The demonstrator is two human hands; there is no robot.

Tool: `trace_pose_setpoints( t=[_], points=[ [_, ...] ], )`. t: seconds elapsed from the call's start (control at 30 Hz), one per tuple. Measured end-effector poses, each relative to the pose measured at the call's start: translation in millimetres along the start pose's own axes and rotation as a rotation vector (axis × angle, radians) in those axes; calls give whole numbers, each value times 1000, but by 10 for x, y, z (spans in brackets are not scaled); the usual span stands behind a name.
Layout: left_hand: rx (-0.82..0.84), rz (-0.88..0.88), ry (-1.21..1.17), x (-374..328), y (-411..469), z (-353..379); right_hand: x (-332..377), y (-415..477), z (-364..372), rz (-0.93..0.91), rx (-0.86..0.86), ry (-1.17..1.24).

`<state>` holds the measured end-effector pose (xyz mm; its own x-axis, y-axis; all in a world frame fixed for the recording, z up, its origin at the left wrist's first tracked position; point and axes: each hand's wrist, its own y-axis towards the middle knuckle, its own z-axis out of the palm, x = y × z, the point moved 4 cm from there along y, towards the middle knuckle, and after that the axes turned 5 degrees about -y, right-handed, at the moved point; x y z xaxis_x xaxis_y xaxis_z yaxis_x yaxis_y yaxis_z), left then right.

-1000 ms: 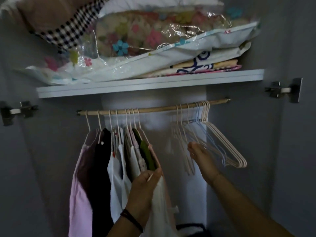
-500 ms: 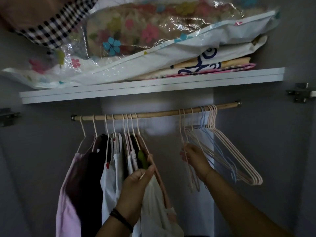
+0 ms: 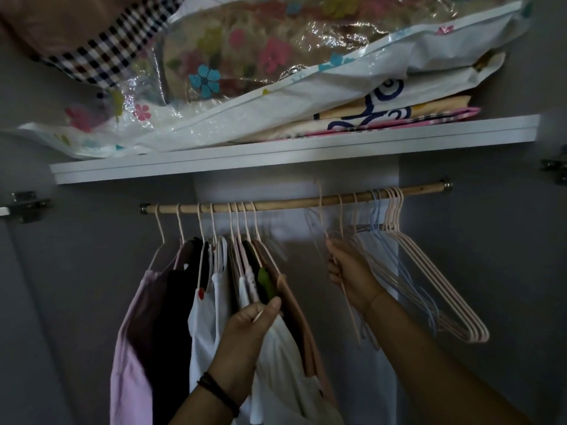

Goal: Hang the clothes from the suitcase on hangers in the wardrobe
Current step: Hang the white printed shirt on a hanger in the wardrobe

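Grey wardrobe [image 3: 475,286] walls on every side, dim. Across the top, white shelf [image 3: 276,157], loaded with see-through plastic bags of flowered bedding [image 3: 245,56] and folded sheets [image 3: 383,108], with checked cloth [image 3: 101,53] at the upper left. Under the shelf, wooden rail [image 3: 291,204] running from wall to wall.

On the rail's left half, clothes [image 3: 214,317] on pale hangers, packed close: pink top [image 3: 132,348] outermost, then black one [image 3: 175,317], a strip of green [image 3: 265,283], and peach one [image 3: 294,311] last on the right. White top [image 3: 282,363] hanging lower down in front of it.

On the rail's right half, bunch of empty hangers [image 3: 429,277], pink and pale blue. Hooks crowded near the right end, arms splayed down to the right.

Up beside that bunch, right hand [image 3: 349,271], fingers curled round one pale hanger [image 3: 351,314]. Hook blurred, level with the rail or just above it; cannot tell whether on or off.

Lower, at the right edge of the hung clothes, left hand [image 3: 248,329]. Thumb and fingers pinching the shoulder of the white top, a pale hanger tip showing between them, thumb touching the green strip. Dark band [image 3: 217,391] round the left wrist.

Metal hinges at far left [image 3: 24,207] and far right [image 3: 555,167].
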<state>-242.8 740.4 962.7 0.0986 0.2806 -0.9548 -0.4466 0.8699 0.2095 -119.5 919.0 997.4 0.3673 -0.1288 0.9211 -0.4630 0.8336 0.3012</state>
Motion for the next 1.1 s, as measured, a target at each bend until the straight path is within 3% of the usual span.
trace_pose_setpoints(
  t=[0.23,0.37,0.6,0.73,0.9,1.1],
  points=[
    [62,10,50,-42,-273,-28,-193,-1042,-16,-69,-70,-121],
    [113,-43,102,49,-468,-44,-404,-1635,-62,55,-127,-201],
    [153,-101,199,211,-775,-74,-487,-2512,-275,120,-481,-438],
    [157,-143,217,413,-949,-77,-488,-2874,-338,107,-553,-450],
    [144,-127,268,530,-1130,-20,-586,-2989,-530,187,-526,-169],
    [124,-102,311,521,-1230,63,-434,-3100,-711,139,-454,264]
  ],
)
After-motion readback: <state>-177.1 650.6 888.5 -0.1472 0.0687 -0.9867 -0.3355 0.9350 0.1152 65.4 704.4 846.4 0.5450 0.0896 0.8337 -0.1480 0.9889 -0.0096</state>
